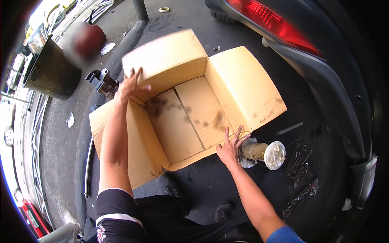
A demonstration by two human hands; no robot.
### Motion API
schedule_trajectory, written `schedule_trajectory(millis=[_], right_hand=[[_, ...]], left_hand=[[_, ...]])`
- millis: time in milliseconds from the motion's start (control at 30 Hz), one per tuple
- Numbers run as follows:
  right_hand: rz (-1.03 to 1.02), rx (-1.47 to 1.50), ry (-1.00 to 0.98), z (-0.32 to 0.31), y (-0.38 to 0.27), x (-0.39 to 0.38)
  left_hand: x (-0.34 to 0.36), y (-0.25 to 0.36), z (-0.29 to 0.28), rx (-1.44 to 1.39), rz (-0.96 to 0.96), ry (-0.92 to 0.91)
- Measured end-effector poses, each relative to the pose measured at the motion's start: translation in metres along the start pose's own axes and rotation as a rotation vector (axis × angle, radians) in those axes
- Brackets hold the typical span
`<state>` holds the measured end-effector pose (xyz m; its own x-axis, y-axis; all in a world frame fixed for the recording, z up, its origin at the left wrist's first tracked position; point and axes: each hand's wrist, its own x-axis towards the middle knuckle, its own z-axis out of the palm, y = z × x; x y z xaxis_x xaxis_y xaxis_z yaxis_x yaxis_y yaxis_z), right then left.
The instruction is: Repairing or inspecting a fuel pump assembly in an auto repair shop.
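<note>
An open, stained cardboard box (pixel 188 114) lies on the dark ground with its flaps spread. My left hand (pixel 131 85) is raised at its back-left corner, fingers spread near the back flap; whether they touch it is unclear. My right hand (pixel 231 146) rests with spread fingers on the box's near right edge. Just right of that hand lies a cylindrical part with a round white top (pixel 274 155), like a pump unit, on a crumpled wrapping.
A car's rear bumper (pixel 316 93) curves along the right. Wrenches and tools (pixel 298 168) and a short bar (pixel 289 128) lie near it. A dark metal object (pixel 103 84), a tall bin (pixel 52 73), metal framing and a pole (pixel 139 10) stand left and behind.
</note>
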<state>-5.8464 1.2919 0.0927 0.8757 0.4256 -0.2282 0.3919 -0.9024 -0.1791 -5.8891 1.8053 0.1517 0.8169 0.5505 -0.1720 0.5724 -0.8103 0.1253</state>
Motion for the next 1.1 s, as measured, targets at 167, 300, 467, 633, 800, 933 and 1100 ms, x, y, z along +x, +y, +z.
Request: schedule_trajectory(millis=[167,300,467,633,800,933,1100], right_hand=[[-0.016,0.048,0.025,0.006,-0.027,0.004],[0.032,0.046,0.011,0.006,-0.016,0.006],[0.031,0.199,0.112,-0.006,-0.004,-0.012],[0.049,0.672,0.587,-0.033,0.003,0.014],[-0.078,0.789,0.249,-0.018,0.022,0.066],[-0.101,0.928,-0.150,-0.034,-0.052,0.023],[-0.204,1.156,-0.533,-0.078,-0.114,-0.002]], left_hand=[[0.004,-0.063,0.042,-0.056,0.012,0.155],[0.002,-0.035,0.043,-0.036,0.062,0.183],[-0.048,-0.024,-0.025,0.003,0.063,0.300],[-0.160,-0.018,-0.147,0.092,0.074,0.477],[-0.259,0.006,-0.208,0.182,0.059,0.645],[-0.381,-0.005,-0.255,0.360,-0.095,0.665],[-0.484,-0.051,-0.301,0.573,-0.356,0.724]])
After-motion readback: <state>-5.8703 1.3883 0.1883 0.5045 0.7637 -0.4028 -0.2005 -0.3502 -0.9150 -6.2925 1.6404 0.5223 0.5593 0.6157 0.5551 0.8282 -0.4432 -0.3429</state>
